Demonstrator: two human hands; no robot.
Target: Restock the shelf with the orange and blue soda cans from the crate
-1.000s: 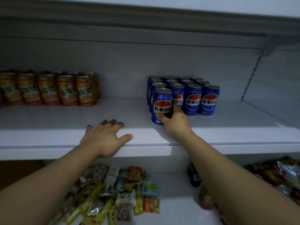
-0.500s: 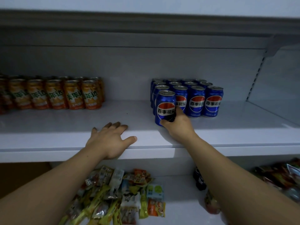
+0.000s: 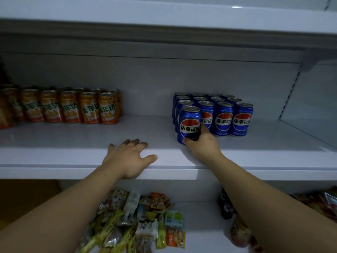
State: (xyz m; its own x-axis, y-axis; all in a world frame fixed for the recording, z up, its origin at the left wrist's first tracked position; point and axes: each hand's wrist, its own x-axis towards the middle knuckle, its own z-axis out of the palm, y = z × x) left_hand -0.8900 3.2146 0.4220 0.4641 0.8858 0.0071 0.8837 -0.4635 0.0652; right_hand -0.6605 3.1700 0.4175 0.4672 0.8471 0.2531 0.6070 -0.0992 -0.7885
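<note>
While the right hand [image 3: 202,145] grips a blue can [image 3: 188,121], the shelf [image 3: 73,143] lies dim.

Snack pkts [image 3: 138,221] heaped lower left, dark bottles [image 3: 225,205] to their right, more pkts [image 3: 326,199] far right.

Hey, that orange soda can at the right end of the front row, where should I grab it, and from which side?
I'd grip the upright orange metal soda can round its mid-body, coming from the front-right: bare white shelf lies there, while a neighbouring orange can crowds its left.
</note>
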